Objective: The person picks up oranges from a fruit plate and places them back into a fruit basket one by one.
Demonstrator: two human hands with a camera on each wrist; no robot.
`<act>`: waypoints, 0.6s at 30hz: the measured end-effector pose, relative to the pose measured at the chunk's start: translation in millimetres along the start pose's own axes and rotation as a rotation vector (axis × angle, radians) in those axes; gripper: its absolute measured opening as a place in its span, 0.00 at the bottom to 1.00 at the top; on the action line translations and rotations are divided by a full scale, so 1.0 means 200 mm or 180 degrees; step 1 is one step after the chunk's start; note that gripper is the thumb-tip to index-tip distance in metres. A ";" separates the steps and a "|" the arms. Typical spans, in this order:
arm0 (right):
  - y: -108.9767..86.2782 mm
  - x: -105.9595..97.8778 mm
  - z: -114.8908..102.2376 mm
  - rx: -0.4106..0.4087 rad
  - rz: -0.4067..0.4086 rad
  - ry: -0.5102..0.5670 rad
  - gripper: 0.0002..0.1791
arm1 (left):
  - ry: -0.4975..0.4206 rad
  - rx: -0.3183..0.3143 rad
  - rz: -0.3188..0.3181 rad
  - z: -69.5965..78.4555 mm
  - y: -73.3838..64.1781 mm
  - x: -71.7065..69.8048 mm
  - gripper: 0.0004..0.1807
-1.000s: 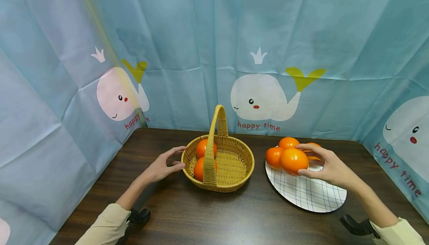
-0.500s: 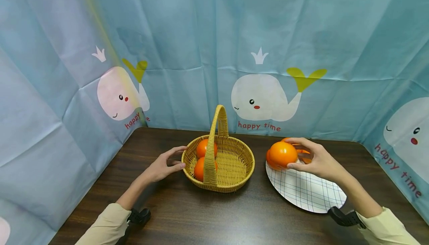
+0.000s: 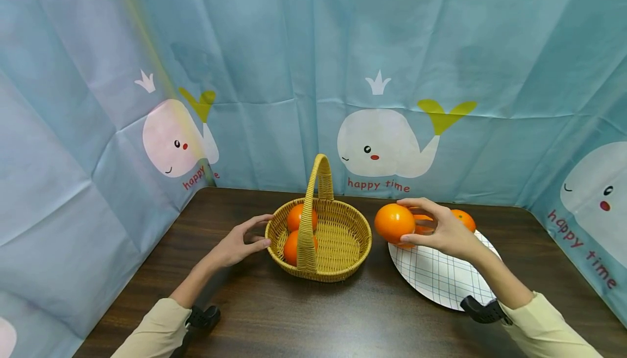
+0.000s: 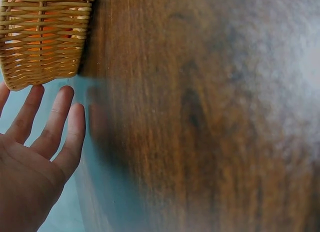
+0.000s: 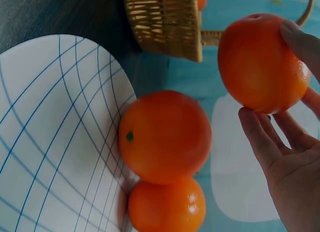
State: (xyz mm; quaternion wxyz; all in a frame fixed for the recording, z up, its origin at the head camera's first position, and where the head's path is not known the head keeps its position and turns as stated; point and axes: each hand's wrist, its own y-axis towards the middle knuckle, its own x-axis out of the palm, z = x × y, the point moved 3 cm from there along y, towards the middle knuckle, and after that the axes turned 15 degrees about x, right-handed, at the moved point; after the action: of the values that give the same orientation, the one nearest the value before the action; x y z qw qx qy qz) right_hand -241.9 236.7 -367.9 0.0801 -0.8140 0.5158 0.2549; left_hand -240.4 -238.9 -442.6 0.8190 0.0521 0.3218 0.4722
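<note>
The right hand (image 3: 443,231) has carried its pinched orange (image 3: 393,223) left to the plate's (image 3: 433,279) far-left edge, now nearer the basket (image 3: 338,275). The left hand (image 3: 238,245), fingers apart, touches the basket's left side.

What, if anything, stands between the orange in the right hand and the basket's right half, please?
Nothing visible lies between the held orange and the right half of the basket; it may only need to clear the right rim. The handle arches across the middle, so it would likely obstruct only a move farther left.
</note>
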 end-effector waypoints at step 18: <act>0.09 0.14 -0.04 -0.0056 -0.0169 0.0108 0.36 | 0.0004 0.0003 0.0004 0.01 0.00 0.00 0.34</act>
State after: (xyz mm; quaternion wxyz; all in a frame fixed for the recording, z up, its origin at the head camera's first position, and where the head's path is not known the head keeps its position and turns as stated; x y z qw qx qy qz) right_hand -245.4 203.4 -373.6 0.0710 -0.8322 0.4930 0.2434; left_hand -239.2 -238.6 -441.3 0.8185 0.0525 0.3225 0.4726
